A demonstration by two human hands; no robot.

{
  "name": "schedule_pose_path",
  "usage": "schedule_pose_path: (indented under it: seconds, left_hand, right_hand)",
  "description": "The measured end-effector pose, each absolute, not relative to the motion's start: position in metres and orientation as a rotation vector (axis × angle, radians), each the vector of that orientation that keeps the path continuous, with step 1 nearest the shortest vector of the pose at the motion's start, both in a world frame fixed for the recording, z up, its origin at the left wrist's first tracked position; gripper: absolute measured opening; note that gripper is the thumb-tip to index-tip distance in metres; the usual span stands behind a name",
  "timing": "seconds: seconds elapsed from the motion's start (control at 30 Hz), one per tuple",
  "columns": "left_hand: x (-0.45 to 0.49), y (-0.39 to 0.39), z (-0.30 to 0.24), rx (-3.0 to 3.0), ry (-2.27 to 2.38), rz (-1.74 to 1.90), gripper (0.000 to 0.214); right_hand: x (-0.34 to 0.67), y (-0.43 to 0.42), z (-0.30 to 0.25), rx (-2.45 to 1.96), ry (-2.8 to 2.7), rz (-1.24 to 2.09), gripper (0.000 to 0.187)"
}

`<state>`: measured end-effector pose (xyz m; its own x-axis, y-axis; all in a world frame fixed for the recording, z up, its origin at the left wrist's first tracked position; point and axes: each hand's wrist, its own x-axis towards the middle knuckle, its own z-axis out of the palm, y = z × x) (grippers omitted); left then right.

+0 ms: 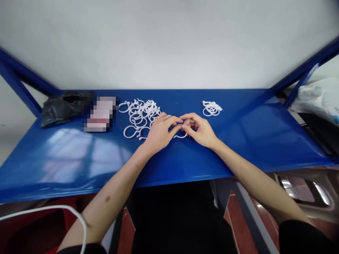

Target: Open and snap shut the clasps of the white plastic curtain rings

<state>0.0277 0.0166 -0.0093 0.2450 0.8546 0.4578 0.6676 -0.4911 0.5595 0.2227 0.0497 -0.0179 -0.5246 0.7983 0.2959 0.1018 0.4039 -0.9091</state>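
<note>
My left hand (160, 132) and my right hand (199, 129) meet at the middle of the blue table (238, 141). Both pinch one white plastic ring (180, 135), which lies partly hidden under the fingers. A loose heap of several white rings (139, 114) lies just left of my left hand. A small stack of white rings (211, 108) sits behind and to the right of my right hand, apart from it.
A crumpled black plastic bag (65, 106) lies at the table's back left, with a blurred pink-and-white packet (100, 113) next to it. A white bag (319, 98) sits off the right end. Blue frame struts rise at both back corners. A white cable (66, 211) curves below the front edge.
</note>
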Motion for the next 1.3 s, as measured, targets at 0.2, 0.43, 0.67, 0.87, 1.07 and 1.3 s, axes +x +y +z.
schedule_pose_path:
  seconds: [0.2,0.43,0.67,0.87,1.07,1.3]
  left_hand:
    - [0.033,0.016,-0.010,1.890,1.469,1.088,0.031]
    - [0.033,0.024,-0.009,1.491,1.242,1.246,0.017]
    - [0.041,0.019,-0.005,1.386,1.295,1.275,0.020]
    - [0.042,0.015,-0.003,1.362,1.442,1.213,0.022]
    - [0.044,0.013,-0.004,1.313,1.364,1.193,0.024]
    - [0.045,0.011,-0.012,1.288,1.414,1.229,0.024]
  right_hand:
    - [0.223,0.055,-0.016,-0.839,-1.663,1.127,0.027]
    - [0.223,0.052,-0.017,-0.898,-1.654,1.143,0.030]
    - [0.219,0.044,-0.020,-0.977,-1.759,1.057,0.024]
    - [0.220,0.043,-0.019,-1.020,-1.813,0.979,0.020]
    - [0.220,0.043,-0.015,-1.047,-1.794,0.849,0.021]
    - [0.221,0.042,-0.018,-0.929,-1.934,0.819,0.019]
